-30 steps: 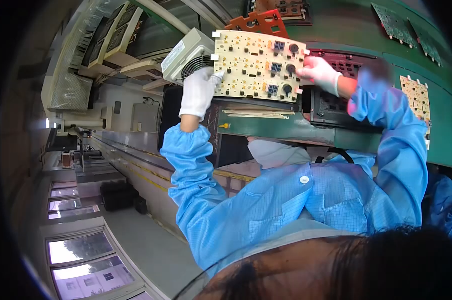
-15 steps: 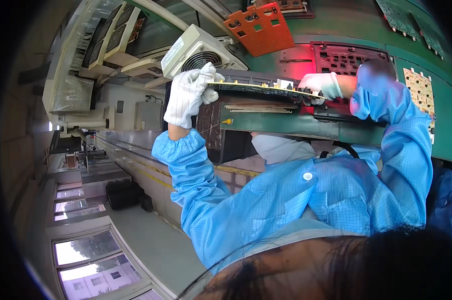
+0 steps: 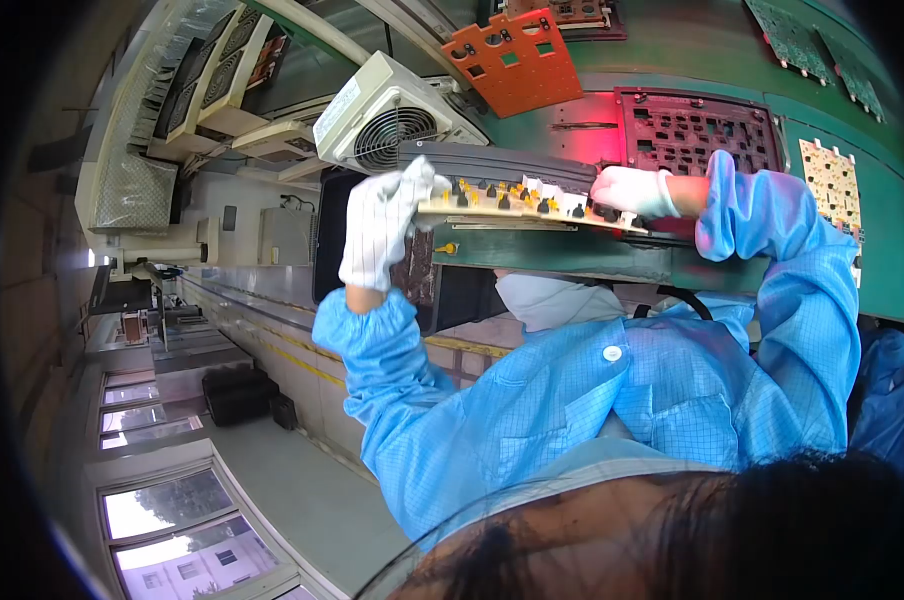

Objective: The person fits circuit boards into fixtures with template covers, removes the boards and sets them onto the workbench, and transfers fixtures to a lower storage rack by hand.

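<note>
A long circuit board (image 3: 517, 205) with yellow, black and white components is held between my two gloved hands, its component face tipped partly toward me. At its left end my left hand (image 3: 387, 215), in a white striped glove, is closed on the edge. My right hand (image 3: 635, 192), also in a white glove, grips the opposite end; its fingertips are partly hidden. Behind the board runs a dark grey ribbed strip (image 3: 502, 160). Just beyond my right hand lies a dark fixture frame (image 3: 702, 130) with many cut-outs, lit red at its left side.
A white fan unit (image 3: 397, 115) stands beyond my left hand. Farther back is an orange panel with holes (image 3: 517, 62). A cream circuit board (image 3: 832, 190) lies to the right on the green bench (image 3: 890, 240), with green boards (image 3: 792, 40) at the upper right.
The board has tilted from nearly edge-on to showing more of its component face, and its left end has dropped slightly toward me. Both hands keep their hold.
</note>
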